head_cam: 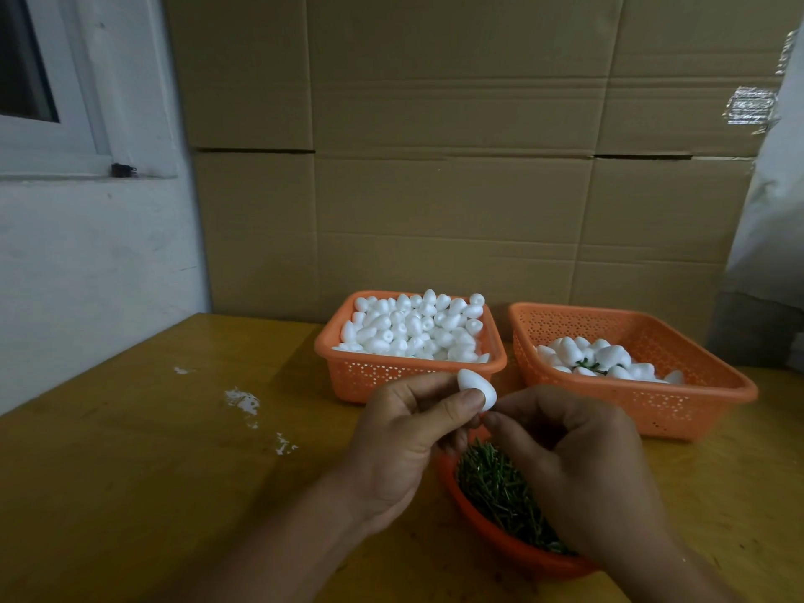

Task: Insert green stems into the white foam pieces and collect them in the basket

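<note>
Against a cardboard wall, on the yellow table, the left hand pinches a white foam piece above the bowl of green stems, while the right hand, fingers curled at its tip on a stem I cannot see, should push straight along its axis.

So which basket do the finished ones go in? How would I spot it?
Look at the yellow wooden table against the wall of cardboard boxes. Two orange square baskets sit side by side at its back. Yours is the right-hand basket: only partly filled, with green stems poking out among its white foam pieces, while the left basket is heaped with plain ones.
</note>
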The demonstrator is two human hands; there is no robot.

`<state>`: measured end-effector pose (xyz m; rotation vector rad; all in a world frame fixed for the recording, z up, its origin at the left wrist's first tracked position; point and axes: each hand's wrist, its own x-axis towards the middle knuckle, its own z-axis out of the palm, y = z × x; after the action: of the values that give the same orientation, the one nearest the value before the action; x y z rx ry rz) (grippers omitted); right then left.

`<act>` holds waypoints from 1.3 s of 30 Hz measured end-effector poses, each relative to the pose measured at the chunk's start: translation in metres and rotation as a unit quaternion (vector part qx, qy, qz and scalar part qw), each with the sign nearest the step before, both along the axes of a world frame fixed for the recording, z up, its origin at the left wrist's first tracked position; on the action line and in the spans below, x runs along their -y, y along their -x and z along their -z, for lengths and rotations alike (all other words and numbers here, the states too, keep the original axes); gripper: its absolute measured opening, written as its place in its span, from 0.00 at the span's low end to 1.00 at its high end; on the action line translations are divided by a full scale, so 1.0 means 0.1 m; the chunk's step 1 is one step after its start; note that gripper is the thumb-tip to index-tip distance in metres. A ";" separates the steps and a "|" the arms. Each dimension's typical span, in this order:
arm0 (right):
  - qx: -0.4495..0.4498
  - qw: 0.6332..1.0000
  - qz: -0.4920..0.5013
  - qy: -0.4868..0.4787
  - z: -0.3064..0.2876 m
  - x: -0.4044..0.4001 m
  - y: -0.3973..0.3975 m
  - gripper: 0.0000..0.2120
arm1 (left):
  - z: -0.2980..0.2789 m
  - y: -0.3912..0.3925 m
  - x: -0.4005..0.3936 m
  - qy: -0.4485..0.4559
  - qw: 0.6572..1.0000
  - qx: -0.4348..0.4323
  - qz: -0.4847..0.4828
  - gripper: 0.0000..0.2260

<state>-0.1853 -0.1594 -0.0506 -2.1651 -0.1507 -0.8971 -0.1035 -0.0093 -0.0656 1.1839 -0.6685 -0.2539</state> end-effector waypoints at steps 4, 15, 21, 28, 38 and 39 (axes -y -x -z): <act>-0.006 0.999 -0.022 -0.032 0.02 0.00 -0.01 0.07 | 0.01 -0.01 0.01 -0.010 1.000 0.021 -0.016 0.08; -0.009 0.994 -0.056 -0.090 0.02 -0.02 -0.03 0.09 | 0.02 -0.02 0.01 -0.037 0.992 0.103 -0.062 0.07; -0.018 0.993 -0.049 -0.111 0.04 -0.05 -0.03 0.07 | 0.00 0.01 0.00 -0.045 0.984 0.159 -0.068 0.07; -0.021 0.988 -0.057 -0.144 0.05 -0.10 -0.03 0.08 | -0.02 0.04 -0.01 -0.046 0.976 0.198 -0.084 0.08; -0.040 0.971 -0.106 -0.209 0.03 -0.12 -0.03 0.05 | -0.01 0.06 0.01 -0.037 0.978 0.185 -0.086 0.07; -0.043 0.969 -0.113 -0.216 0.02 -0.13 -0.03 0.06 | -0.01 0.07 0.01 -0.031 0.979 0.183 -0.084 0.07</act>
<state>-0.1823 -0.1468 -0.0524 -1.7360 -0.1418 -0.6352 -0.1105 -0.0106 -0.0643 1.3536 -0.8790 0.0894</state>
